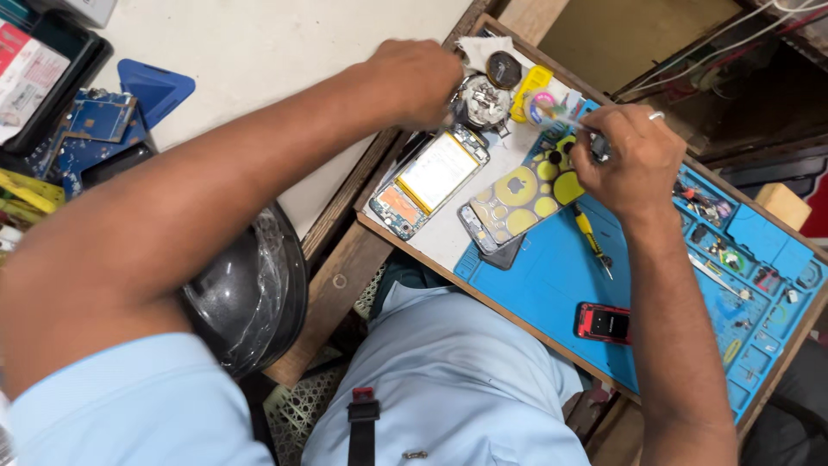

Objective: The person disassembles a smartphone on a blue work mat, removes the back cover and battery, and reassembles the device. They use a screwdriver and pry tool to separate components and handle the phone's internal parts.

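An opened phone [427, 183] with its yellow battery showing lies on the wooden work tray [379, 226]. Beside it rests a phone back cover [520, 200] patterned with yellow circles. My left hand [420, 79] reaches over the tray's far corner, fingers closed near a round metal tin [482, 101]; what it grips is hidden. My right hand [627, 157] is closed on a thin tool whose tip points toward a small colourful roll [542, 105]. A ring sits on that hand.
A blue repair mat [561, 285] holds a small red phone [605, 323], a yellow-handled screwdriver [591, 240] and compartments of small parts [733, 259]. Circuit boards [90, 129] and a blue pick [153, 86] lie left. A dark helmet [250, 293] sits beside my lap.
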